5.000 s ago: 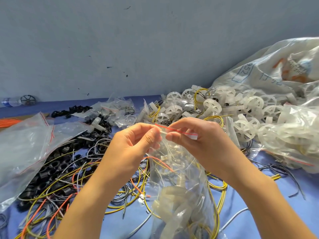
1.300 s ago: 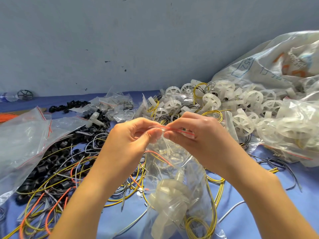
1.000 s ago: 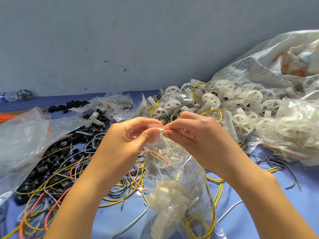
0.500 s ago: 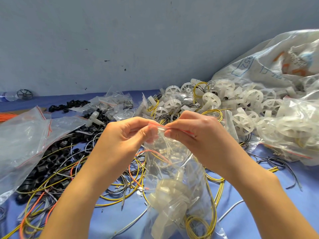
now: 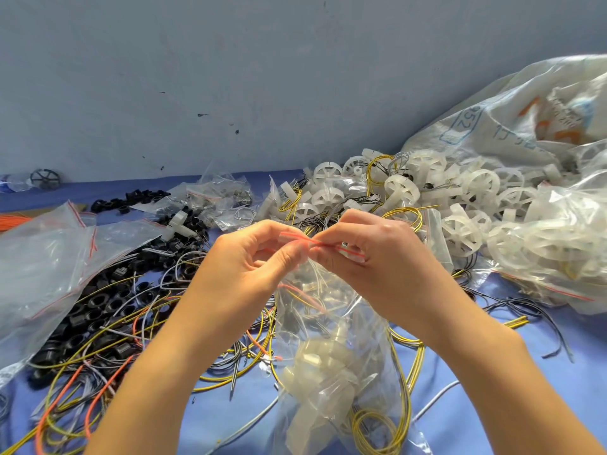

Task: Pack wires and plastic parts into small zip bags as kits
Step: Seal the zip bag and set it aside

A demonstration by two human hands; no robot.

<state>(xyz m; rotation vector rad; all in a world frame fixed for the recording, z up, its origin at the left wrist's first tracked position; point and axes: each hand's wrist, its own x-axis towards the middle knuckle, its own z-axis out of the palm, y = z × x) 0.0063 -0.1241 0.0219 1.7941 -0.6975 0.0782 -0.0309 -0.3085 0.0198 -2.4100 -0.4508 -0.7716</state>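
Note:
A small clear zip bag hangs in front of me, held up by its red-lined zip strip. My left hand pinches the strip's left end between thumb and fingers. My right hand pinches the strip just to the right, fingers curled over it. Inside the bag I see a white plastic wheel part, a yellow wire coil and thin orange and white wires. The two hands almost touch at the strip.
Loose yellow, orange and grey wires and black rings cover the blue table at left. Empty zip bags lie far left. White wheels pile up behind, a filled bag and a large sack at right.
Both hands have kept pinching the zip strip at nearly the same spot, with only small finger shifts along it. The bag has swung slightly beneath them.

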